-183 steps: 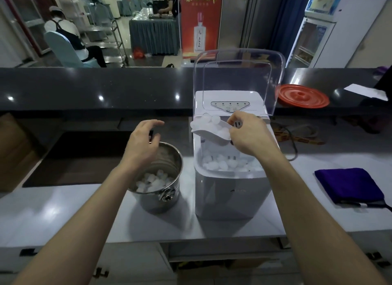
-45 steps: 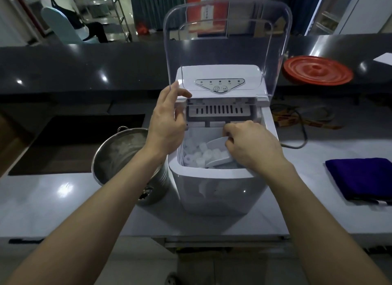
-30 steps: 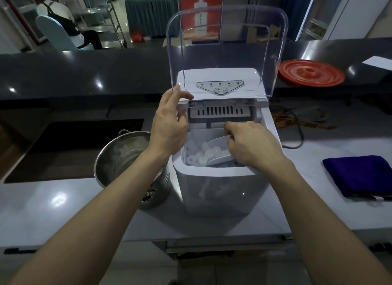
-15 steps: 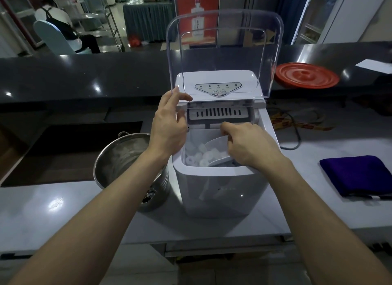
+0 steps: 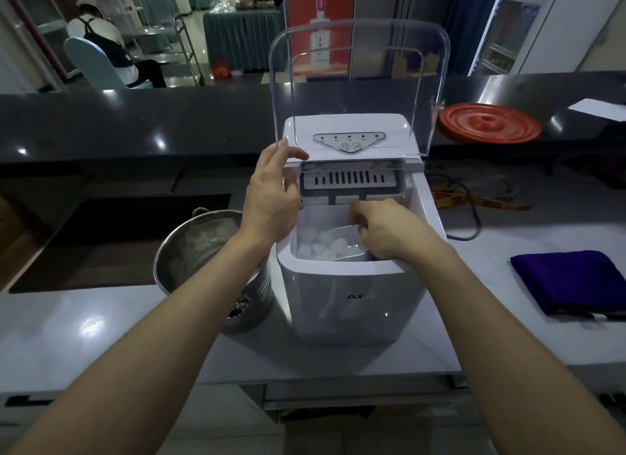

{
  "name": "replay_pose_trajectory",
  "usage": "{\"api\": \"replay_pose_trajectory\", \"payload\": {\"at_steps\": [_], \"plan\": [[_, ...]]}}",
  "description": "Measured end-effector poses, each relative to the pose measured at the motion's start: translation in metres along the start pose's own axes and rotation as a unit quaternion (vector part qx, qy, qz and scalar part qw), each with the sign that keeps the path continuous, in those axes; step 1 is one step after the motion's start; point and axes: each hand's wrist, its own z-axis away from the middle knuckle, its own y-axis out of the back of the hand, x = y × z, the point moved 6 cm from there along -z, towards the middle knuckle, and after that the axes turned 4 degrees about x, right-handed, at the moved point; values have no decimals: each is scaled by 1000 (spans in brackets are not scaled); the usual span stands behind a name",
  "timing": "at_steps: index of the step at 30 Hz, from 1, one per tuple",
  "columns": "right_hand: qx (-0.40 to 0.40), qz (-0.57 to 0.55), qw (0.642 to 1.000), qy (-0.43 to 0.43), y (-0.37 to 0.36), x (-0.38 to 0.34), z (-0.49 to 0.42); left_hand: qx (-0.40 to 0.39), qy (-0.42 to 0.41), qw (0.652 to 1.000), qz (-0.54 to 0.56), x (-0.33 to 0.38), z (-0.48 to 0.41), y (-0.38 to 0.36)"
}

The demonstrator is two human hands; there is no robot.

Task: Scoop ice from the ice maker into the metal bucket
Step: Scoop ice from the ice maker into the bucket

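Pale grey glossy worktop (image 5: 101, 319) below a black raised counter (image 5: 135, 119), dining room beyond. Near the front edge, one white boxy ice maker (image 5: 352, 299), clear lid (image 5: 355, 82) upright. Just left of it, one round metal bucket (image 5: 203, 244); to its right, open worktop, then one folded purple cloth (image 5: 576, 282). In its bin: white ice cubes (image 5: 318, 243) and one clear plastic scoop (image 5: 342, 239), pinched in the grip of the right hand (image 5: 386, 231). Left hand (image 5: 271, 200) resting on its upper left corner, grip released.
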Motion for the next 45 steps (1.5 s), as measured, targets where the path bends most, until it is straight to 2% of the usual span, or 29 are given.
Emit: {"api": "replay_pose_trajectory", "payload": {"at_steps": [29,36,40,45], "plan": [[19,-89,995,-33,10,0,1,-15,22,1000,11,-5,0,-2],[85,-118,988,-53,24,-4,10,-20,16,999,-20,-10,-1,-4],[99,-121,985,-77,31,-4,22,-73,24,997,-24,-15,-7,-2],[150,-117,976,-102,54,-21,31,-124,48,990,51,-34,-9,37]]}}
